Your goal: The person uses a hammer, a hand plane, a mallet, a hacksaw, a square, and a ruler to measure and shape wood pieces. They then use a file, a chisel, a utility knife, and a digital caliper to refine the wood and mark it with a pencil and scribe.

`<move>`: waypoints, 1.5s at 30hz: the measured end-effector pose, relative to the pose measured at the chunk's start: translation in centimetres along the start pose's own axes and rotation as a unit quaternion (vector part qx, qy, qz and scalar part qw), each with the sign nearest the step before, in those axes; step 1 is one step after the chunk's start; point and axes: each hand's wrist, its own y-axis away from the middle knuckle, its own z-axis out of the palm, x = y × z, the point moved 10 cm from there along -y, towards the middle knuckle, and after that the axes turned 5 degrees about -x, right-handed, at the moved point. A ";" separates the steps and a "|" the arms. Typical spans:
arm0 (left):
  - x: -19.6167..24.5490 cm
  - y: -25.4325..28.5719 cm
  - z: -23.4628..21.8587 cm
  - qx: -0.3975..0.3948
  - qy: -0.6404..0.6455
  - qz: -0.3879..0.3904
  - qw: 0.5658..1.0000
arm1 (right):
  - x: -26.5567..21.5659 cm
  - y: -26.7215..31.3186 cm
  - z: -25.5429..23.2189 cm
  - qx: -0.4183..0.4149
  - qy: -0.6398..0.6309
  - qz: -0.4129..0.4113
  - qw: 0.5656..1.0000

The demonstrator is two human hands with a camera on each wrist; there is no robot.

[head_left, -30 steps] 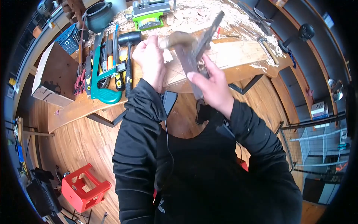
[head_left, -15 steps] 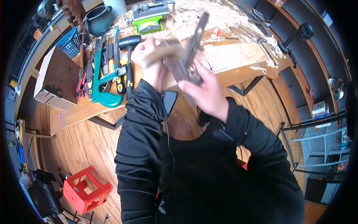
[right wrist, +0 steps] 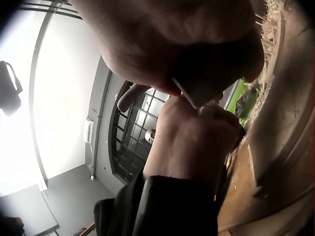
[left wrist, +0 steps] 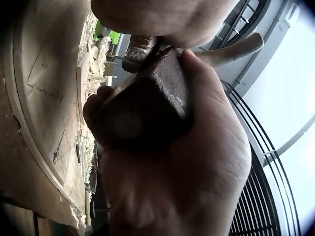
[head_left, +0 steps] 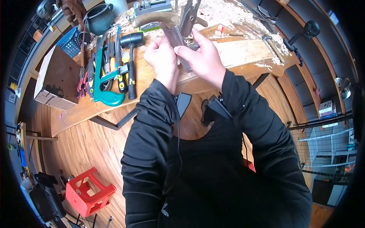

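Observation:
A dark wooden hand plane is held up over the near edge of the bench. Its pale cross handle sticks out to both sides, and a dark iron rises from the body. My left hand grips the body, its fingers wrapped round the block's end in the left wrist view. My right hand holds the body from the right, thumb laid across it and fingers behind. In the right wrist view, the plane's underside is in dark shadow. Below the hands lies a pale board.
Left on the bench are a black mallet, a green-handled saw, several other hand tools and a wooden box. A green vise stands behind among wood shavings. A hammer lies at right. A red stool stands on the floor.
The plane has moved left and away from the body, and turned so its handle lies crosswise. My left hand has come from beside the plane onto its body; the right hand has moved left with it.

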 end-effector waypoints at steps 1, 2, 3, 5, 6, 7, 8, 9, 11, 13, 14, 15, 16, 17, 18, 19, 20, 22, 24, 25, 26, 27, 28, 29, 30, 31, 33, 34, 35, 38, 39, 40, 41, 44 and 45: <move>-0.5 -0.2 -0.2 0.003 0.002 -0.015 1.000 | -0.4 0.2 0.3 -0.020 -0.017 -0.002 1.000; -0.9 -0.4 -0.4 0.005 0.005 -0.032 0.999 | -0.6 0.7 0.6 -0.039 -0.034 -0.004 0.999; -1.6 -0.8 -0.7 0.005 0.007 -0.032 0.999 | -0.5 1.9 0.8 -0.049 -0.044 -0.023 0.998; -1.9 -3.0 -1.8 -0.012 0.075 0.035 0.996 | -0.9 5.2 0.6 0.000 0.021 -0.104 0.994; -3.0 -3.3 -2.5 -0.034 0.117 -0.042 0.992 | -1.2 6.5 1.3 -0.046 -0.077 -0.043 0.995; -2.2 -2.6 -2.9 -0.023 0.099 -0.030 0.994 | -1.0 7.1 0.7 -0.014 0.008 -0.065 0.998; -0.9 -2.0 -2.7 -0.016 0.081 -0.017 0.996 | -0.9 6.8 0.7 -0.014 0.006 -0.062 0.998; 0.1 -1.2 -2.3 -0.004 0.022 -0.018 1.000 | -0.3 6.1 0.6 -0.016 -0.081 -0.037 0.996; 0.1 -0.4 -1.5 0.009 -0.020 -0.030 0.999 | 0.0 4.3 0.1 0.000 -0.153 0.021 0.988; 0.1 0.4 -0.8 -0.012 -0.024 -0.033 0.999 | 0.8 2.0 -0.3 -0.006 -0.152 0.024 0.988; 0.5 0.7 -0.3 -0.028 -0.030 -0.035 0.999 | 0.8 0.9 0.0 -0.017 -0.154 0.028 0.988; 0.5 0.9 -0.1 -0.019 -0.025 -0.044 0.999 | 0.1 0.3 -0.1 -0.001 -0.128 -0.006 0.992; 0.3 0.8 0.1 -0.018 -0.025 -0.042 0.999 | 0.2 -0.4 0.0 -0.003 -0.128 -0.008 0.992; 0.3 0.6 0.2 -0.012 -0.007 -0.025 1.000 | 0.3 -1.0 0.2 -0.017 -0.117 -0.022 0.993; 0.2 0.4 0.2 -0.008 0.010 -0.010 1.000 | 0.5 -1.4 0.6 -0.029 -0.106 -0.036 0.993; 0.2 0.4 0.1 -0.012 0.014 -0.012 1.000 | 0.8 -1.5 0.5 -0.011 -0.084 -0.022 0.996; 0.2 0.3 0.1 -0.012 0.013 -0.013 1.000 | 0.9 -1.3 0.6 -0.010 -0.085 -0.021 0.996; -0.2 -0.1 0.0 -0.004 0.022 -0.037 0.999 | 1.1 -0.7 0.4 -0.005 -0.021 0.001 1.000; -0.4 -0.8 -0.9 0.010 -0.004 -0.039 0.999 | -0.5 2.4 0.3 -0.024 -0.017 0.000 1.000; -0.7 -1.8 -1.1 -0.021 0.051 -0.041 0.998 | -1.6 4.0 0.9 -0.048 -0.010 -0.010 0.999; -0.7 -2.8 -1.4 -0.050 0.107 -0.042 0.992 | -1.8 5.9 1.5 -0.046 -0.119 -0.036 0.991; 0.0 -3.4 -2.8 -0.023 0.021 -0.037 0.999 | -0.9 7.8 1.4 -0.024 -0.082 -0.020 0.996; 2.2 -3.3 -3.2 0.019 -0.084 0.015 0.996 | -0.4 8.8 0.9 0.000 -0.047 -0.003 0.999; 2.4 -3.2 -3.2 0.013 -0.077 0.005 0.997 | -0.2 8.8 0.6 -0.002 -0.048 -0.003 0.999; 2.2 -3.0 -3.2 0.002 -0.073 -0.008 0.997 | 0.4 9.1 0.6 -0.014 -0.113 0.022 0.993; 1.8 -2.8 -3.1 -0.002 -0.077 -0.010 0.997 | 0.7 9.4 0.7 -0.024 -0.176 0.045 0.983; 1.0 -2.7 -3.0 0.004 0.005 -0.006 1.000 | 0.6 8.6 -0.4 0.000 -0.171 0.038 0.984; 0.8 -2.5 -3.1 0.011 -0.016 -0.017 1.000 | 0.5 8.2 -1.1 0.016 -0.165 0.033 0.986; 0.3 -2.4 -3.0 0.001 0.000 -0.035 0.999 | 0.9 8.1 -1.2 0.009 -0.182 0.058 0.982; -0.9 -2.0 -2.7 -0.034 0.023 -0.065 0.997 | 0.1 7.4 -2.0 0.015 -0.187 0.025 0.982; -1.4 -1.8 -2.3 -0.059 0.030 -0.080 0.995 | -0.2 7.4 -2.1 0.016 -0.187 0.023 0.982; -1.2 -1.4 -2.0 -0.062 0.030 -0.079 0.995 | 0.0 7.4 -1.9 0.011 -0.200 0.048 0.979; -1.0 -0.8 -1.6 -0.063 0.026 -0.074 0.995 | 0.1 7.3 -1.7 0.006 -0.213 0.073 0.974; -0.5 0.4 -0.4 -0.067 0.012 -0.059 0.996 | -0.6 6.6 -1.6 0.013 -0.202 0.077 0.976; -0.3 0.8 -0.1 -0.066 -0.002 -0.050 0.997 | -0.5 5.8 -1.7 0.029 -0.213 0.034 0.976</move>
